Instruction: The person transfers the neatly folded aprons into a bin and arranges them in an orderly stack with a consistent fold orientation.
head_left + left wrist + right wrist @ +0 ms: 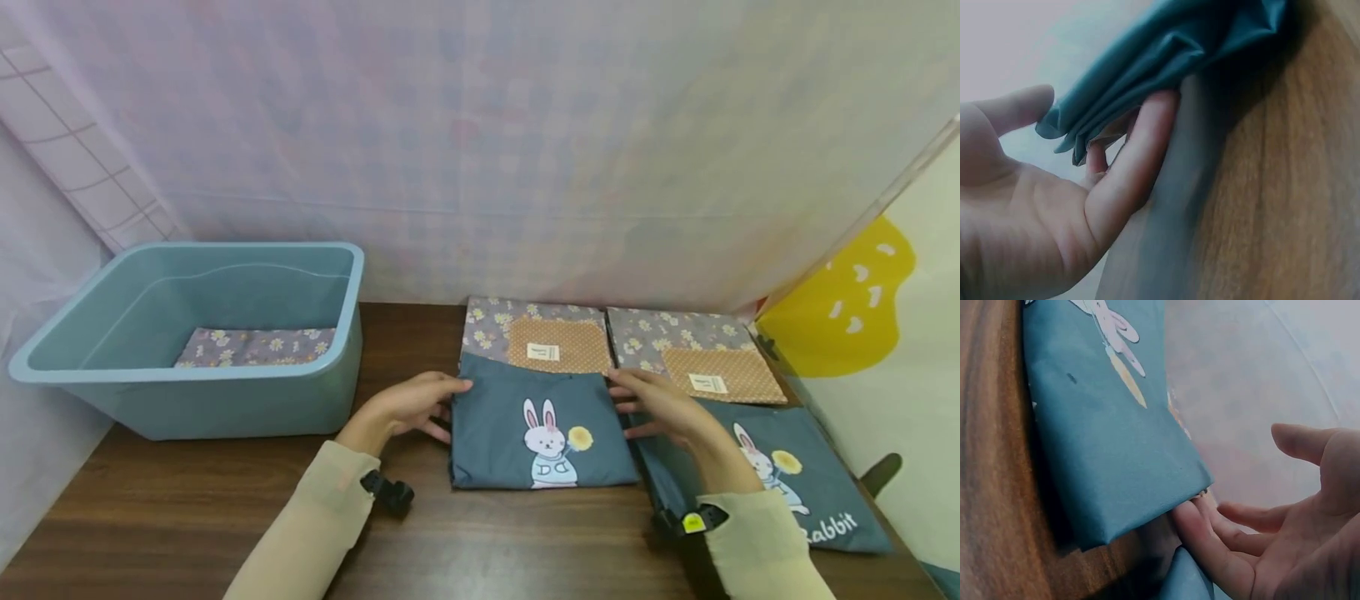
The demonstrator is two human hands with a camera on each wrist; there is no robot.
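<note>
A folded blue-grey garment with a rabbit print (pixel 542 432) lies on the dark wooden table (pixel 480 542), near the middle, its far edge overlapping a floral cloth with an orange dotted panel and a small white label (pixel 536 333). The left hand (pixel 411 406) rests at the garment's left edge, towards the far corner. In the left wrist view its fingers (pixel 1141 150) are straight and slipped under the layered fabric (pixel 1166 56), while the thumb stands apart above the folds, so the hand touches rather than clamps the cloth. The right hand (pixel 658 402) is at the garment's right edge near the far corner. In the right wrist view its fingers (pixel 1200 540) are extended, fingertips tucked just beneath the folded edge (pixel 1116 469), the thumb lifted clear and well apart from them.

Just right of this garment lies a second blue-grey rabbit garment (pixel 787 483) with the word "Rabbit" printed near its near right corner; the right forearm lies across part of it. Beyond it sits a second floral cloth with an orange dotted panel (pixel 697 350). On the left part of the table stands a light blue plastic tub (pixel 195 392), holding one folded floral cloth (pixel 255 346) flat on its bottom. Both arms wear cream sleeves, and a black strap sits at each wrist. A pale checked curtain (pixel 480 142) hangs behind the table.
</note>
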